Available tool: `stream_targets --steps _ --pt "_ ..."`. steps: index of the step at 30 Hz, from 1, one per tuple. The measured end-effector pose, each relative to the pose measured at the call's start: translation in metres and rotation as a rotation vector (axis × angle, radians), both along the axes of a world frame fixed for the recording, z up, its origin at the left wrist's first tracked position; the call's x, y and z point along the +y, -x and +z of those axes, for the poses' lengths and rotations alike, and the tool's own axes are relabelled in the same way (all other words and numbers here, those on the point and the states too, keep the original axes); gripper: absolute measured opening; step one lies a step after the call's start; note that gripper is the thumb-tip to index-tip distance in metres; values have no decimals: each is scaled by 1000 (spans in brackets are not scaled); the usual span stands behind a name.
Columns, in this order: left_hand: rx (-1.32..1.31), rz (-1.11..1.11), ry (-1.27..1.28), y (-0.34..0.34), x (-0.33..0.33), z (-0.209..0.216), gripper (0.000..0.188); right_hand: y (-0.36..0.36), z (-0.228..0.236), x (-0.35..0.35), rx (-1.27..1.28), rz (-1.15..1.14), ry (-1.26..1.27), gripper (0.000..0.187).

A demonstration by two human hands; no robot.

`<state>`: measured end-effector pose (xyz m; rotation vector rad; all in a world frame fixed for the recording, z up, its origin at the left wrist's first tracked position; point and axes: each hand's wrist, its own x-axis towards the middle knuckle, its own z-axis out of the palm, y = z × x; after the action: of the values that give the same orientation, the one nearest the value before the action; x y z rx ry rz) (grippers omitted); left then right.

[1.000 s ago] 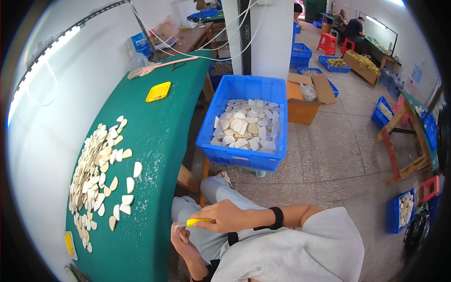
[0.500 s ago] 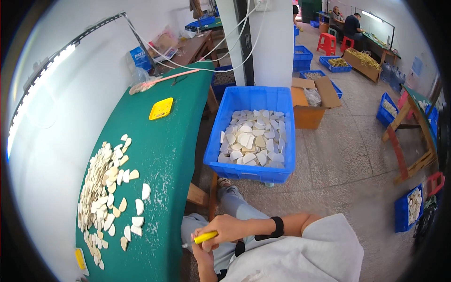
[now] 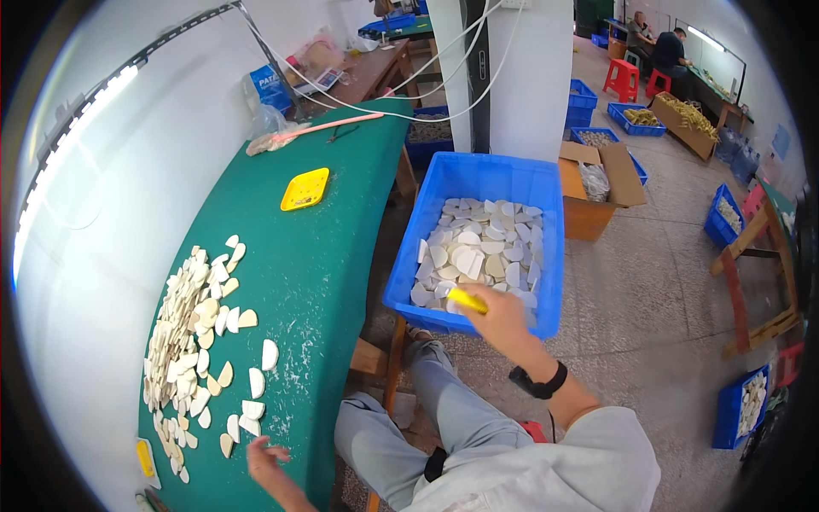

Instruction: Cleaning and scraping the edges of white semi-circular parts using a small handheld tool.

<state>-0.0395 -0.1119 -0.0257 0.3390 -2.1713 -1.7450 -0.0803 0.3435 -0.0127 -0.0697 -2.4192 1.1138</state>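
My right hand [image 3: 503, 320] grips a yellow-handled tool [image 3: 467, 299] above the near wall of a blue plastic bin [image 3: 471, 175]. The tool's tip is hard to make out against the pale half-round pieces [image 3: 482, 239] in the bin. Over the near edge of the green-topped table [image 3: 320, 282], my left hand [image 3: 269, 465] is held with its fingers apart and nothing in them. Just beyond its fingertips lie several loose white half-round pieces [image 3: 250, 410]. A large heap of similar cream pieces [image 3: 183, 333] spreads along the wall side of the table.
A yellow tray [image 3: 304, 189] and a pink-handled brush [image 3: 333, 125] lie farther up the table. White cables [image 3: 444, 81] hang by the pillar. An open cardboard box [image 3: 589, 213] stands right of the bin. Two people sit working at the far right back.
My hands have come apart from my lap. The right carried the yellow-handled tool up and forward to the bin, while the left moved leftward to the table, its fingers opening.
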Motion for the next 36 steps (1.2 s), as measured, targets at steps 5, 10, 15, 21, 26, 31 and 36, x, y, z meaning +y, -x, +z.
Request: stream_targets --steps 5,10,15,21,26,31,36 --pt "280 293 218 10 -69 39 34 1 -27 2 -119 -87 -19 36" --pt "153 490 585 8 -149 14 36 -4 -42 -24 -99 123 77 32" --pt "19 521 828 45 -165 1 39 -10 -41 -27 -257 216 195 28" --pt "-445 466 969 57 -184 -19 46 1 -53 -66 -348 354 199 25" --pt "-508 144 878 62 -165 -4 49 3 -38 -87 -369 456 166 24" --pt "-432 344 755 43 -125 29 40 1 -35 -97 -376 482 186 23" --pt "84 57 -195 11 -4 50 24 -11 -4 -121 -474 582 225 24"
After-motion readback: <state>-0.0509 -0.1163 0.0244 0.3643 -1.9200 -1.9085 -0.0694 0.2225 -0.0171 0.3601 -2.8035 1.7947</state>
